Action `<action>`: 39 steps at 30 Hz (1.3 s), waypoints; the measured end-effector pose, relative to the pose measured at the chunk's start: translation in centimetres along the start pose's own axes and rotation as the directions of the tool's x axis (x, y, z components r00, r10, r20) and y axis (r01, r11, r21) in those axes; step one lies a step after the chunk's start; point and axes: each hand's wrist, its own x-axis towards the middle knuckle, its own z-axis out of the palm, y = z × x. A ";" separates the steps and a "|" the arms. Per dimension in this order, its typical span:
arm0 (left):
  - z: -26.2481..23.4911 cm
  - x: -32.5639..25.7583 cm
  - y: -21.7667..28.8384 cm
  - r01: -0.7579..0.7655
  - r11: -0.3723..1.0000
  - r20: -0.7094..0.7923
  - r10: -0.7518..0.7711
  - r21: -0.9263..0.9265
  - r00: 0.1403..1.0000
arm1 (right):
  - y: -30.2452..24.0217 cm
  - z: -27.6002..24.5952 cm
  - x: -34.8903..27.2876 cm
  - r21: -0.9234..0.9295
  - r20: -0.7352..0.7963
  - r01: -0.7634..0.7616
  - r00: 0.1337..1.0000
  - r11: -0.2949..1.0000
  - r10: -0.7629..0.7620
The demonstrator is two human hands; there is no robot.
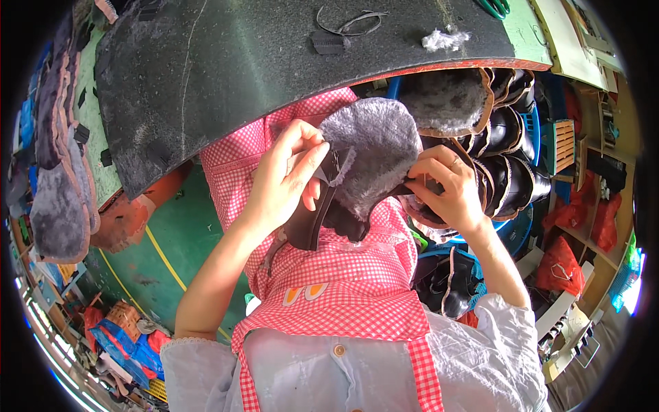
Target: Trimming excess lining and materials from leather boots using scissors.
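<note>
Above my lap I hold a shoe upper (pixel 374 147) with grey fleece lining facing up and black material along its lower edges. My left hand (pixel 283 180) is closed at its left edge, thumb and forefinger pinched together. A small grey tuft (pixel 345 166) sticks out by those fingers; whether they hold a tool too I cannot tell. On the opposite side, my right hand (pixel 447 187) grips the black edge between thumb and fingers. A red checked apron (pixel 343 271) lies beneath the piece.
Ahead stands a dark-topped workbench (pixel 233 75) with a black scrap (pixel 327 43), a thin grey strip (pixel 357 25) and white fluff (pixel 445 40). Stacked black fleece-lined uppers (pixel 504 130) fill a blue basket at my right. More grey fleece pieces (pixel 60 213) hang at the far left.
</note>
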 end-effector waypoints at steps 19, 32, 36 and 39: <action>-0.8 -1.1 0.4 -0.007 1.000 -0.052 0.006 -0.012 0.999 | -2.4 -0.7 1.2 0.059 0.103 0.021 0.994 0.998 -0.027; -3.5 -3.8 2.0 0.014 0.982 0.025 -0.010 -0.188 1.000 | -8.3 2.6 8.3 0.127 0.032 0.202 0.978 0.971 -0.208; -4.3 -3.7 1.2 0.023 0.971 0.057 -0.010 -0.238 0.998 | -8.8 3.0 8.2 0.354 0.127 -0.080 0.991 0.932 0.037; -4.4 -3.5 1.3 0.022 0.967 0.073 -0.003 -0.255 0.997 | -9.1 2.6 8.6 0.282 0.110 0.059 0.990 0.958 -0.093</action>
